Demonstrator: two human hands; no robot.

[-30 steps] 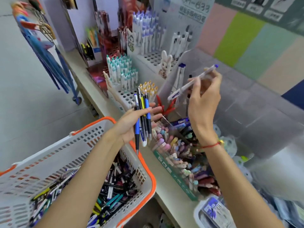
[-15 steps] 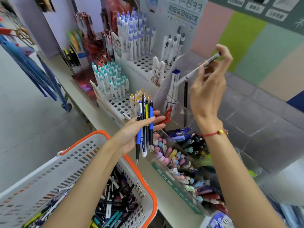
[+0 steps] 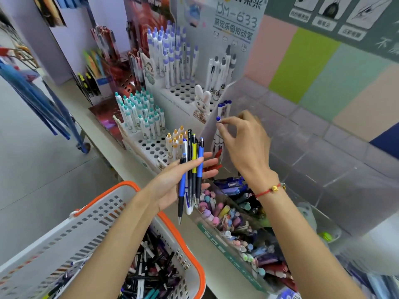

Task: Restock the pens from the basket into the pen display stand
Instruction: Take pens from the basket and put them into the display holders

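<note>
- A shop shelf (image 3: pixel 112 147) runs from near right to far left, backed by a wall of pastel panels (image 3: pixel 306 61) and grey tiles.
- A white basket (image 3: pixel 71 240) with an orange rim sits at near left, off the shelf edge; loose pens (image 3: pixel 149 270) lie heaped in its bottom.
- The display stand (image 3: pixel 185 91), white with rows of holes, stands far centre on the shelf; white pens with purple, teal and yellow caps stand upright in its tiers, and a rabbit figure (image 3: pixel 201 102) sits at its right edge.
- A clear bin (image 3: pixel 235 251) of mixed pastel and dark pens lies on the shelf at near right, under the right forearm.
- The left hand (image 3: pixel 179 178) is above the basket's far rim, palm up, fingers nearly straight, with the thumb pressing a bundle (image 3: pixel 191 169) of several pens, blue, black and yellow, across the fingers.
- The right hand (image 3: pixel 244 143) is to the right of the stand, thumb and forefinger pinching the blue top of a white pen (image 3: pixel 218 126) held upright beside other blue-topped pens there; whether its tip is seated cannot be told.
- A red cord bracelet (image 3: pixel 269 189) circles the right wrist.
</note>
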